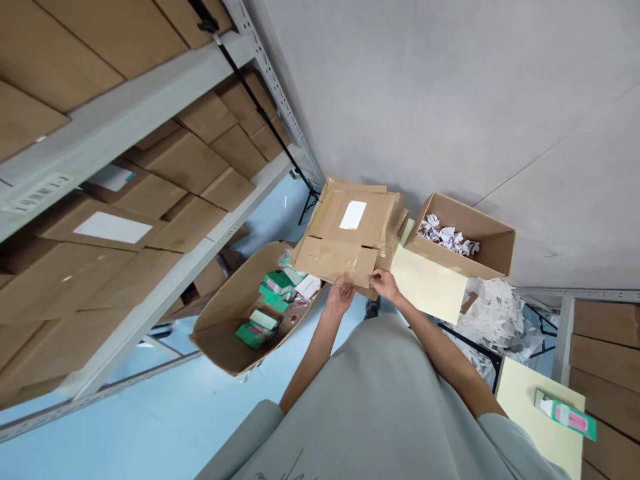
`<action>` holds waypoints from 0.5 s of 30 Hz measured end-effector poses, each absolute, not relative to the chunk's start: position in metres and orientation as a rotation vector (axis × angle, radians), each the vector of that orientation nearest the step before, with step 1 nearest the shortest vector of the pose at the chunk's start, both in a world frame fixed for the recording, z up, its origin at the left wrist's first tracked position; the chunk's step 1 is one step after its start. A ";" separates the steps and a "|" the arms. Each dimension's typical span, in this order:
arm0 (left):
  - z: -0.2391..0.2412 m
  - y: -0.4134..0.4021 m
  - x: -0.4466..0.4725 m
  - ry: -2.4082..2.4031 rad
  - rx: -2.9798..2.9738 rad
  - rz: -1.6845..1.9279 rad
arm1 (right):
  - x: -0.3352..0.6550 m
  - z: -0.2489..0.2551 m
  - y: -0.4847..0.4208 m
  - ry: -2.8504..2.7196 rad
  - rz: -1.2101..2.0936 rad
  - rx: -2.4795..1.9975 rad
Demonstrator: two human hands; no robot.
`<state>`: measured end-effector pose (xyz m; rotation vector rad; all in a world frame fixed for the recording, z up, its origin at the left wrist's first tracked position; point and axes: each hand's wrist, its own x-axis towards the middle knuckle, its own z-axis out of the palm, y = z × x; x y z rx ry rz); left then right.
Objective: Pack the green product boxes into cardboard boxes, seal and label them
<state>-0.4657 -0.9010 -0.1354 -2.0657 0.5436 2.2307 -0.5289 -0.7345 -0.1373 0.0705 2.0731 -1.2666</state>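
A flattened brown cardboard box (345, 240) with a white label and tape lies on top of a stack of flattened cardboard, in front of me. My left hand (340, 295) grips its near edge, fingers curled under it. My right hand (384, 283) pinches the same edge just to the right. Both arms reach forward over my grey shirt.
An open carton (225, 320) holding several green packets sits on the blue floor at left. Another open carton (493, 243) with crumpled white paper stands at right, more paper beside it. Metal shelving (150, 113) packed with brown boxes fills the left. A green and pink packet (565, 415) lies on a yellow surface at lower right.
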 end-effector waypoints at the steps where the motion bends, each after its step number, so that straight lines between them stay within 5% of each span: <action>1: -0.131 -0.909 -0.468 0.554 -2.081 2.268 | -0.527 -0.128 -0.737 2.080 -1.310 0.053; 9: -0.089 -0.935 -0.489 0.708 -1.641 2.708 | -0.493 -0.054 -0.717 2.083 -1.742 -0.126; 15: -0.057 -0.887 -0.537 0.868 -1.165 2.655 | -0.454 -0.027 -0.619 2.254 -1.881 0.203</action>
